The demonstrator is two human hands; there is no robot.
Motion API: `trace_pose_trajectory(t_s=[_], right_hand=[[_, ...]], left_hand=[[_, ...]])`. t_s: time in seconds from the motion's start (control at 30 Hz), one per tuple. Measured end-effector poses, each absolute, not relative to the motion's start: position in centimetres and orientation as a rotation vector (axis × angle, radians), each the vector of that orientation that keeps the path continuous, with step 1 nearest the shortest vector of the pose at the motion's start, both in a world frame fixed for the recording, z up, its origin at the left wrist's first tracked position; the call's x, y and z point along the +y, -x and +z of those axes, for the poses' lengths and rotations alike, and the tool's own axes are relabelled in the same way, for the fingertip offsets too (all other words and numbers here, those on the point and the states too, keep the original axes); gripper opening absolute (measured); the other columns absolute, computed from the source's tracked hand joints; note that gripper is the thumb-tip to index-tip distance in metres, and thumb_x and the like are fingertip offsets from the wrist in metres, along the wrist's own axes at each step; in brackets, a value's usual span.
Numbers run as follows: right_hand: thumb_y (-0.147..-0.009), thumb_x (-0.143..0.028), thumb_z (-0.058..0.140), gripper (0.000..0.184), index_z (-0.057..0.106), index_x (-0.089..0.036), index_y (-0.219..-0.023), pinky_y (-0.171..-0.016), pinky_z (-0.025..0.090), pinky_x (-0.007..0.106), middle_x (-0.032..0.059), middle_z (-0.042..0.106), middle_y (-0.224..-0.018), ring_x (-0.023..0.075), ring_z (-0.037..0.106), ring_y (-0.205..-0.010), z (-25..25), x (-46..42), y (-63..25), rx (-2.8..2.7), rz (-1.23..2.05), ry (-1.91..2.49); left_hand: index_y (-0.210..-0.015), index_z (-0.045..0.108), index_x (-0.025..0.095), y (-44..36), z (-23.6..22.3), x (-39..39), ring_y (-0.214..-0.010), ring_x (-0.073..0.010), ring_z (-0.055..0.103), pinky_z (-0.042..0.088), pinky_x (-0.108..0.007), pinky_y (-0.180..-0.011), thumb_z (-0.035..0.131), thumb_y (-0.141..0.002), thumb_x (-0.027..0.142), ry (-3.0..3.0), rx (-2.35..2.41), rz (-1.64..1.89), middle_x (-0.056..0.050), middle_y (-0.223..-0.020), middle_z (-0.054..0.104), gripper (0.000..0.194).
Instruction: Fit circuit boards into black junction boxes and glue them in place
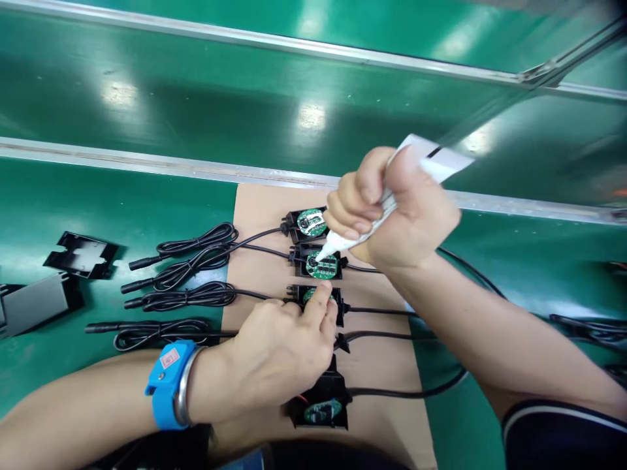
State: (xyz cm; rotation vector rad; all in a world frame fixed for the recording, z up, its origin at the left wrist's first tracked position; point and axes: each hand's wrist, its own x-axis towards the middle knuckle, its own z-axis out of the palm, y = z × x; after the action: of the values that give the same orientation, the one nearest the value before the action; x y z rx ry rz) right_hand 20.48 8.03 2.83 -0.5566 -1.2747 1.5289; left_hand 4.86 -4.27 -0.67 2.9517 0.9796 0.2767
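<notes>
The right hand (406, 212) is clenched around a white tube (448, 163), its fingers wrapped over the body and the thumb folded on top. The tube slants so that its narrow nozzle (333, 244) points down at the round green board (327, 267) in the second black case (300, 267) from the top; the tight fist likely gives squeeze and the slant keeps the knuckles off the board. The nozzle tip is at the board's near-left part, though contact is hard to judge. The cases sit open in a column on a sheet of cardboard (262, 209) laid over the green bench (73, 196), probably so that each board faces up within reach. Coiled cables (196, 297) lie to the left and more leads run off to the right, which leaves the cases themselves uncovered by wire. As for pose, the right forearm comes in from the lower right, with the fist raised above the bench. The left hand (281, 349) lies low, palm down, across the lower cases, its index finger reaching to just below the second case; whether it grips anything underneath cannot be told. A blue strap (168, 385) and a metal bangle (183, 388) circle that wrist.
</notes>
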Motion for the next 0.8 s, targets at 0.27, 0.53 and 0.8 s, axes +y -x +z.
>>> trace_pose_trajectory(t_s=[0.27, 0.53, 0.8], right_hand=[[-0.089, -0.058, 0.062, 0.049, 0.043, -0.021, -0.063, -0.034, 0.017, 0.022, -0.0078, 0.025, -0.049, 0.0062, 0.021, -0.038, 0.8, 6.9, -19.4, -1.318, 1.645, 0.638], [-0.092, -0.050, 0.061, 0.046, 0.044, -0.020, -0.061, -0.035, 0.014, 0.024, -0.0066, 0.024, -0.050, 0.0069, 0.021, -0.039, 1.6, 6.4, -19.9, -1.349, 1.563, 0.632], [-0.094, -0.049, 0.058, 0.044, 0.046, -0.020, -0.063, -0.034, 0.015, 0.024, -0.0061, 0.025, -0.050, 0.0073, 0.022, -0.038, 2.3, 6.3, -21.5, -1.402, 1.520, 0.623]], left_hand=[[-0.136, 0.058, 0.004, -4.9, -0.9, -4.2, -0.055, -0.0159, 0.064, 0.048, -0.030, -0.045, 0.051, -0.093, 0.025, -2.986, 1.004, 0.241, -0.025, -0.143, 0.054, 0.049], [-0.134, 0.060, 0.004, -4.9, -0.8, -3.9, -0.058, -0.0167, 0.066, 0.051, -0.030, -0.048, 0.055, -0.091, 0.025, -3.005, 1.003, 0.279, -0.026, -0.141, 0.055, 0.048], [-0.133, 0.061, 0.005, -5.1, -0.4, -3.7, -0.060, -0.0181, 0.068, 0.053, -0.030, -0.048, 0.058, -0.092, 0.031, -2.933, 1.025, 0.284, -0.024, -0.139, 0.057, 0.049]])
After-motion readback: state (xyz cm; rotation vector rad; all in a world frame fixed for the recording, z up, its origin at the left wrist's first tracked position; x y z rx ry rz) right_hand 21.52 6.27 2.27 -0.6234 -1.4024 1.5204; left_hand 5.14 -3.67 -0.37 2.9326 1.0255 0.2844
